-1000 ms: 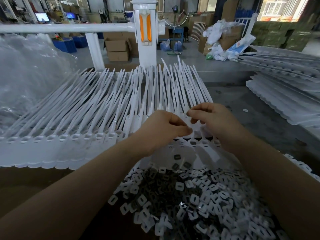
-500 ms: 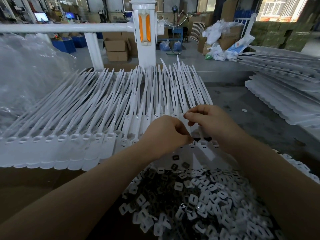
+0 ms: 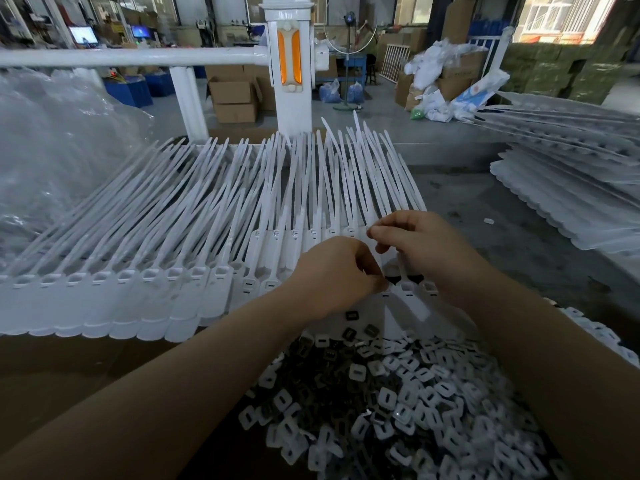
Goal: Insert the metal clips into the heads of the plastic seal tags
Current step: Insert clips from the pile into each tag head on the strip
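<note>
Reaching forward over a heap of small clips (image 3: 408, 403), both hands met at the right end of a long row of white plastic seal tags (image 3: 194, 244). The left hand (image 3: 332, 271) had its fingers curled inward, the tips pinched together at the head of one tag near the row's right end; whatever small piece they pinched was hidden behind the knuckles, so I could not tell if it was a clip. The right hand (image 3: 426, 244) hovered just beside it, its fingers bent and drawn together over the same spot, touching the tag straps there; what it gripped, if anything, was too small to make out.

The seal tags lay side by side on the desk (image 3: 52, 382), flat heads toward the person and thin straps fanning away toward a white railing post (image 3: 289, 64) with orange strips. The clips, a mix of pale and dark square pieces with slots, lay piled between the forearms at the near edge. To the left sat crumpled clear plastic sheeting (image 3: 52, 150). To the right, well apart from the hands, more stacked white tags (image 3: 568, 188) lay in layers. Cardboard boxes (image 3: 232, 98) stood on the floor beyond the railing.
</note>
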`<state>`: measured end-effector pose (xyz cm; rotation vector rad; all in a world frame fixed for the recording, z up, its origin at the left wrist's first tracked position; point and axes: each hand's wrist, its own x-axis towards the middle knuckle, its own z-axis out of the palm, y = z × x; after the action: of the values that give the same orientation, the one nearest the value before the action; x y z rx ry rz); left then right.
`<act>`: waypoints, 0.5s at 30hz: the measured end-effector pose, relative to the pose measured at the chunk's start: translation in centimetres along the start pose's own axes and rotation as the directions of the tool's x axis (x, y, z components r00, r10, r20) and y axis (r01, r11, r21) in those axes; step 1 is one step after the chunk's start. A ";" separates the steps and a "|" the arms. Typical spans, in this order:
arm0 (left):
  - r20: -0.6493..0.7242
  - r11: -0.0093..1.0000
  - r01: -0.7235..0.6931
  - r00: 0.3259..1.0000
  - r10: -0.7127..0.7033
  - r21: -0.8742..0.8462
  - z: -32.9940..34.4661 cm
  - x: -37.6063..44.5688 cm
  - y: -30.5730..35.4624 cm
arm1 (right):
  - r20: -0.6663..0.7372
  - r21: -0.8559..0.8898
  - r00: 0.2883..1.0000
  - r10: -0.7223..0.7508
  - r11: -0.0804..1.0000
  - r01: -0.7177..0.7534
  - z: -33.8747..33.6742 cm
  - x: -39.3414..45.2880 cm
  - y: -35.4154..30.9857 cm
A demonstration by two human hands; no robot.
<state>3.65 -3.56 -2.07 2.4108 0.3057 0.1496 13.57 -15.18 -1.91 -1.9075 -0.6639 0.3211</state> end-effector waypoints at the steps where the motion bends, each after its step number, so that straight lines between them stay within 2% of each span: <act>1: -0.001 1.000 -0.008 1.000 0.008 -0.008 0.0 0.0 0.0 | 0.001 -0.003 1.000 -0.001 1.000 0.001 0.0 0.0 0.0; 4: 0.015 0.998 -0.063 0.998 0.063 -0.016 -0.7 0.0 -0.3 | -0.002 -0.006 1.000 0.000 1.000 0.000 -0.1 0.0 0.0; 8: 0.088 0.961 -0.265 0.962 0.259 0.076 -2.3 -0.6 -1.1 | -0.005 -0.013 1.000 -0.010 1.000 0.010 -0.2 0.1 0.0; 12: 0.124 0.868 -0.439 0.898 0.422 0.231 -2.9 -0.9 -1.5 | -0.008 -0.009 1.000 0.001 1.000 -0.001 -0.2 0.1 0.0; 15: 0.165 0.780 -0.509 0.859 0.484 0.363 -2.7 -0.9 -1.2 | -0.009 -0.001 1.000 0.009 1.000 -0.009 -0.2 0.0 -0.1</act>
<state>2.06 -1.21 -0.91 2.8461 -0.3865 0.2697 13.70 -15.31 -1.76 -1.9121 -0.6501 0.3175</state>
